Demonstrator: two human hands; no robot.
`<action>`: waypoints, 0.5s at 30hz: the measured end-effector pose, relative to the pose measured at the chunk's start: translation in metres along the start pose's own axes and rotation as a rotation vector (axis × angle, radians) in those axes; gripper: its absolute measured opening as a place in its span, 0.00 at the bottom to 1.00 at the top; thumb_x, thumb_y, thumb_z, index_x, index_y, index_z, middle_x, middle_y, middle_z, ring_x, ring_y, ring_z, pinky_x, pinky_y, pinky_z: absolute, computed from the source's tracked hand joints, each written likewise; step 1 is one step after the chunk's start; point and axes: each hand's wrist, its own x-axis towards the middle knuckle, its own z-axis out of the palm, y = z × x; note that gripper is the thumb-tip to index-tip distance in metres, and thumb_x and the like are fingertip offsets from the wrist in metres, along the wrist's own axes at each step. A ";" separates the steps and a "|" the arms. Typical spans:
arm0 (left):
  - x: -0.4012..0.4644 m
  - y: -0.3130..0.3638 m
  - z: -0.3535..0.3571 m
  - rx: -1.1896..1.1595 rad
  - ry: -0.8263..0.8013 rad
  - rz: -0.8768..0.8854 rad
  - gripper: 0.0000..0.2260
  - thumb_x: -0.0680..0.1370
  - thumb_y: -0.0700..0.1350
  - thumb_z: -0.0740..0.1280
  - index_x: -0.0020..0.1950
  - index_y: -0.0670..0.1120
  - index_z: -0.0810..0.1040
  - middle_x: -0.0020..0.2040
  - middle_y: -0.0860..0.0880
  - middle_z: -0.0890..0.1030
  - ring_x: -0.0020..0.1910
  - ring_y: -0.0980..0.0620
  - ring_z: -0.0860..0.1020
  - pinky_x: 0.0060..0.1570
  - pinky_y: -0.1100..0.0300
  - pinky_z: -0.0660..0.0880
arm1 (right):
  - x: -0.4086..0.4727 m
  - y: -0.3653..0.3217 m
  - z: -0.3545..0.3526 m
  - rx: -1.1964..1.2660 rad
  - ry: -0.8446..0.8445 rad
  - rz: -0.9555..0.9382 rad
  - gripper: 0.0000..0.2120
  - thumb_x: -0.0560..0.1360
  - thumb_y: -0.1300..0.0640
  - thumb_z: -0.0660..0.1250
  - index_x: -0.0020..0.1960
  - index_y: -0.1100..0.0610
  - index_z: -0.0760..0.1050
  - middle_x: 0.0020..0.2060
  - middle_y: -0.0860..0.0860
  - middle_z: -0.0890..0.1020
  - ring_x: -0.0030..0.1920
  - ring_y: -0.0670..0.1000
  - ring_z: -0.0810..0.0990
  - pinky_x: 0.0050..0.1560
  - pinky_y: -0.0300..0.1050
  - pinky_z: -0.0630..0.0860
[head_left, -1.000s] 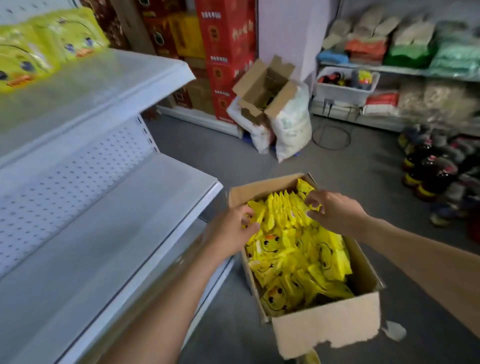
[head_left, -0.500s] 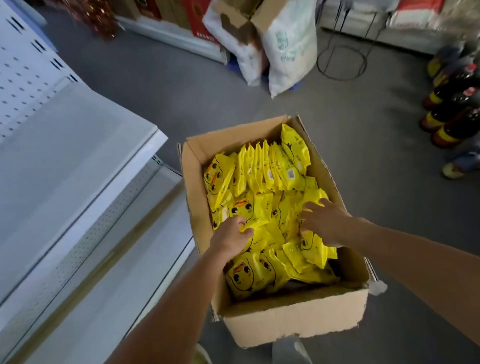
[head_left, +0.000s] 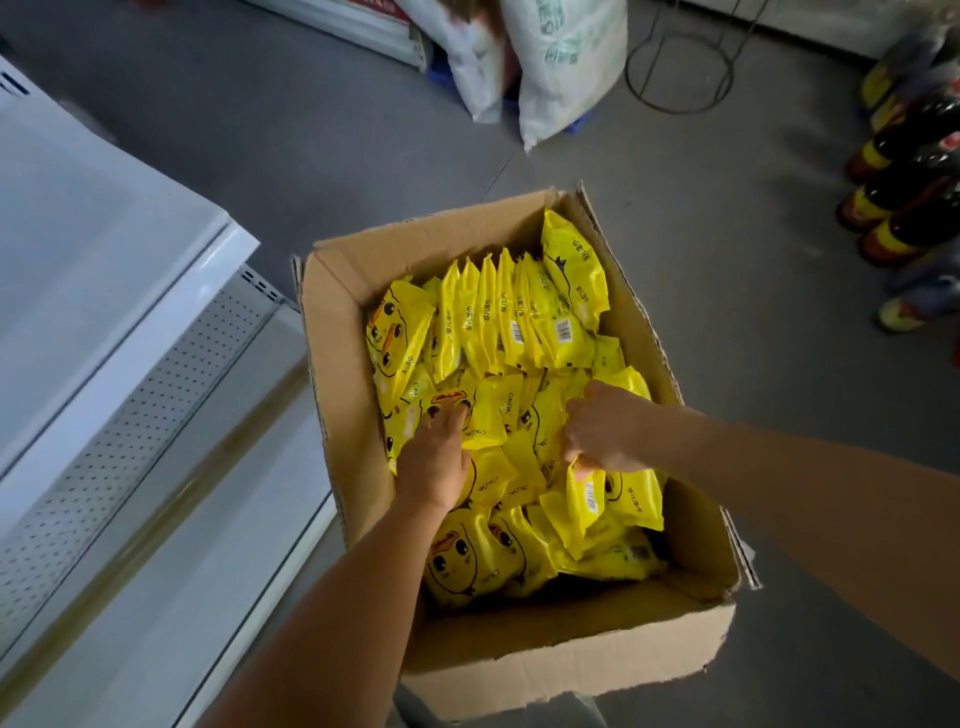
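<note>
**Both hands down among the yellow packets**

Reaching into an open cardboard box (head_left: 337, 415) with both hands at once.

Resting palm down with the left hand (head_left: 434, 460): fingers (head_left: 449, 418) straight and close together, tips laid on a duck-face packet (head_left: 470, 408) lying flat on top of the heap. Touching only, not gripping.

Gripping with the right hand (head_left: 605, 431): fingers curled and dug into the heap, thumb closed against the top edge of a barcode packet (head_left: 587, 501). Clamped on that packet, held on edge just under the thumb, on the side toward the near wall of the box. Impossible to tell whether any further packet is caught beneath the curled fingers.

Between the two sets of fingertips, a few flat packets lying overlapped, touching both hands. Just beyond the fingertips, toward the far wall, a tight row of yellow packets (head_left: 498, 322) standing on edge, with one larger packet leaning at the right end of the row. Nearer than the wrists, more duck-face packets lying loose against the near wall.

Out to the left of the left fingers, well apart from the box contents, a white shelf (head_left: 104, 270) with a perforated back panel, edge close beside the box. Far ahead of both sets of fingertips, on the grey floor (head_left: 311, 130), two pale sacks (head_left: 561, 62) and a wire ring (head_left: 678, 67). Off to the right of the right fingers, well apart, a cluster of dark bottles (head_left: 904, 187) with yellow labels.
</note>
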 end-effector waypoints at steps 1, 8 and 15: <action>-0.003 -0.004 -0.002 -0.021 0.013 0.010 0.23 0.80 0.46 0.64 0.75 0.49 0.64 0.72 0.49 0.69 0.66 0.47 0.72 0.56 0.53 0.76 | -0.001 -0.001 -0.004 0.075 0.007 0.031 0.17 0.80 0.43 0.58 0.65 0.44 0.73 0.58 0.46 0.79 0.65 0.51 0.69 0.64 0.50 0.63; -0.039 -0.025 -0.034 -0.308 -0.037 -0.125 0.18 0.83 0.51 0.59 0.71 0.47 0.72 0.54 0.45 0.83 0.52 0.47 0.81 0.46 0.57 0.72 | -0.026 -0.014 -0.034 1.133 0.427 0.316 0.17 0.79 0.46 0.61 0.48 0.57 0.80 0.30 0.45 0.74 0.30 0.43 0.71 0.35 0.40 0.66; -0.089 -0.012 -0.098 -1.004 0.036 -0.357 0.12 0.81 0.52 0.61 0.49 0.46 0.79 0.41 0.50 0.77 0.42 0.59 0.75 0.43 0.61 0.70 | -0.051 -0.043 -0.096 1.396 0.734 0.522 0.20 0.81 0.50 0.60 0.32 0.54 0.62 0.23 0.47 0.61 0.23 0.45 0.58 0.27 0.40 0.55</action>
